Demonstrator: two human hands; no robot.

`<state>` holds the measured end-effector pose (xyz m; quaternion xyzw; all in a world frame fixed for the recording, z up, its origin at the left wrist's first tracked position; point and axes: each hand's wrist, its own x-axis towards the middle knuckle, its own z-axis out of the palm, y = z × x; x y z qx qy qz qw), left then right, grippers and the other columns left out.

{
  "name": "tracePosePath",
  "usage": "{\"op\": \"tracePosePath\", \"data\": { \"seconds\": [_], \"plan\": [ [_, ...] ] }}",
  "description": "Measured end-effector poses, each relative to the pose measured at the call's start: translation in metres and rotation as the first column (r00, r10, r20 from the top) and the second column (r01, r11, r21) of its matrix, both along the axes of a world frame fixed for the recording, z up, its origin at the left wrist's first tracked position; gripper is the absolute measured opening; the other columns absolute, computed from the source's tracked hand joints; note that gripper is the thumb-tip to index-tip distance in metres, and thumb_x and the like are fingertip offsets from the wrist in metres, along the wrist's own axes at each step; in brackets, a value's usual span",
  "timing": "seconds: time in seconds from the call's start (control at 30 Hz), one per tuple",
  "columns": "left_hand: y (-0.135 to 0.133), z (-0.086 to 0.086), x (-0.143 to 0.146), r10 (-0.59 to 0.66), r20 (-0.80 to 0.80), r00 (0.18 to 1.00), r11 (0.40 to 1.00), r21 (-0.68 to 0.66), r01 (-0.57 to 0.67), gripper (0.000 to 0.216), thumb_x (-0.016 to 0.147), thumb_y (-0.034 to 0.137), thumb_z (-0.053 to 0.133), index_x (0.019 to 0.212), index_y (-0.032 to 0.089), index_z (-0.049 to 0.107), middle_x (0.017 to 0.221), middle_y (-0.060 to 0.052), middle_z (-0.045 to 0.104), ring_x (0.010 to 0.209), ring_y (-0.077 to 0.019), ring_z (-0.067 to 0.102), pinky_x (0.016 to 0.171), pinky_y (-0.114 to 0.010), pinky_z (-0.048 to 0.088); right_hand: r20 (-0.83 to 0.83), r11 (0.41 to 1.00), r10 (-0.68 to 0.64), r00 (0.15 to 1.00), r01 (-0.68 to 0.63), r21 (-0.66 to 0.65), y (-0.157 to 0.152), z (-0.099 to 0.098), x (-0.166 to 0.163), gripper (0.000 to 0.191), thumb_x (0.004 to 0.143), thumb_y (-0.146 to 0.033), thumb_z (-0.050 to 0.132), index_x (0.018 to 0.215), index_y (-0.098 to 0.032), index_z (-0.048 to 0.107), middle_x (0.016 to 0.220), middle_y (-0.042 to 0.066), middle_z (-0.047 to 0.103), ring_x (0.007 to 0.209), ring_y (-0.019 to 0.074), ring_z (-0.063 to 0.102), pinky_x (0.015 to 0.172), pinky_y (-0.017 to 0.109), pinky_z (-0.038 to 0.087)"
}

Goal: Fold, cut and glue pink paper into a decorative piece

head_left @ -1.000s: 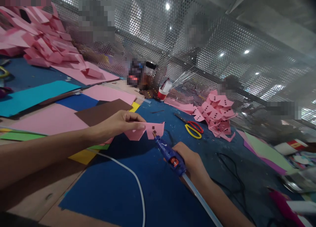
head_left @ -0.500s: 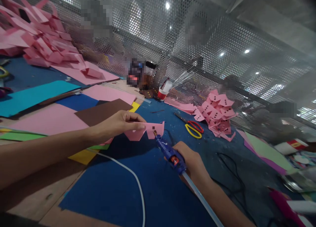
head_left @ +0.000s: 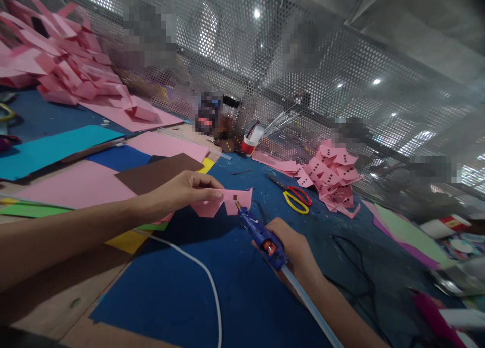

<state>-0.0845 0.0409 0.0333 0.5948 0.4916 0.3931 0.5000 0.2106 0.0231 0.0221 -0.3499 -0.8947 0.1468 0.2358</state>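
Between the thumb and fingers of my left hand is a folded pink paper cutout, held above the blue sheet. A small dark square shows on its right part, and its right end is bent up. My right hand is wrapped round a blue hot glue gun. The gun's metal tip is right by the paper, just below the dark square; whether they touch I cannot tell. A long translucent glue stick runs out of the gun's back end.
Red-and-yellow-handled scissors lie beyond my right hand, near a pile of dotted pink cutouts. Coloured sheets and a heap of pink strips are at left. A white cable crosses the blue sheet. Perforated metal panels stand behind.
Almost nothing differs. Both hands keep their places, with the glue gun's tip still by the dark square on the pink paper; the view has shifted very slightly.
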Motion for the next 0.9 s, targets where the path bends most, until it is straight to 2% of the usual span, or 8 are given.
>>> {"op": "tracePosePath", "data": {
  "seconds": [0.33,0.6,0.9],
  "plan": [
    [-0.0019,0.0013,0.0007,-0.007,-0.027,1.000,1.000,0.005,0.008,0.025,0.082,0.044,0.073,0.091,0.021,0.076,0.077,0.001,0.069,0.071,-0.0127,0.059,0.062,-0.020,0.045,-0.005,1.000,-0.001,1.000,0.001,0.000,0.0017,-0.0042,-0.0024,0.031,0.074,-0.003,0.061,0.097,-0.023,0.057,0.092,0.000,0.060,0.078,0.0153,0.061,0.069,0.023,0.042],
    [-0.0023,0.0021,0.0010,-0.019,-0.052,0.998,1.000,0.020,0.020,0.029,0.081,0.048,0.072,0.092,0.021,0.076,0.079,0.000,0.069,0.072,-0.0149,0.060,0.062,-0.022,0.045,0.010,1.000,0.004,1.000,-0.004,-0.015,0.0007,-0.0002,-0.0044,0.032,0.076,-0.003,0.059,0.100,-0.023,0.058,0.094,0.001,0.061,0.082,0.0165,0.062,0.072,0.023,0.045],
    [-0.0015,0.0025,-0.0003,-0.030,-0.058,0.998,0.999,0.043,0.032,0.030,0.082,0.048,0.071,0.093,0.021,0.076,0.080,-0.001,0.070,0.072,-0.0148,0.059,0.062,-0.022,0.045,-0.009,1.000,-0.009,1.000,0.009,0.000,0.0003,-0.0005,-0.0034,0.030,0.076,-0.003,0.059,0.098,-0.023,0.058,0.090,0.000,0.061,0.076,0.0148,0.061,0.068,0.022,0.044]
  ]
}}
